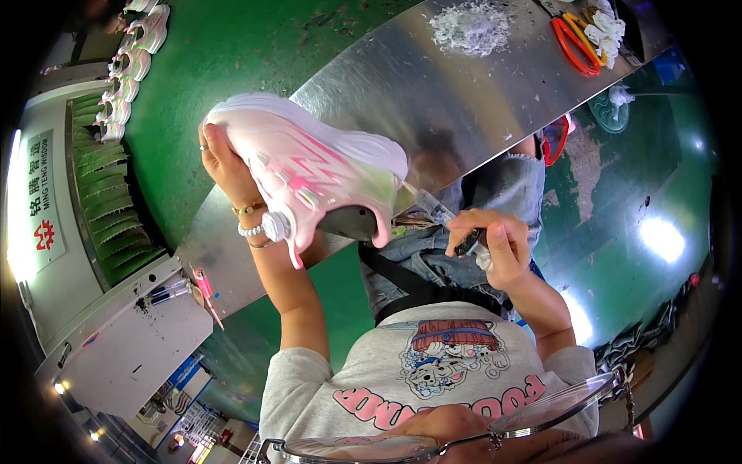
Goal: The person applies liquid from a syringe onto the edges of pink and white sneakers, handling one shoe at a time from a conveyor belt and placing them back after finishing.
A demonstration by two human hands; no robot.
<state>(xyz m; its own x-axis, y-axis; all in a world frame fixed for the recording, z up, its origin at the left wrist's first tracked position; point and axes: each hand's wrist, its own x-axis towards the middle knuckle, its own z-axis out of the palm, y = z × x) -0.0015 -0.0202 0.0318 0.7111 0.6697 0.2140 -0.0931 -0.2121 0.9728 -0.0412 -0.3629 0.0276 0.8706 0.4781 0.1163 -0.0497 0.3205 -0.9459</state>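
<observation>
A glossy pink and white shoe is tilted on its side above the metal bench, with its white sole facing away from me. My left hand grips it at the left end, fingers wrapped round the edge. The dark opening of the shoe faces toward me. In my right hand is a slim tool with a clear body. Its narrow tip reaches the shoe's right end, next to the sole's edge. I cannot make out the tool's exact kind.
The metal bench carries a pile of white shavings and red- and orange-handled cutters beside crumpled white material. At left stand a machine with green curtain strips and a row of similar shoes. A teal stool is at right.
</observation>
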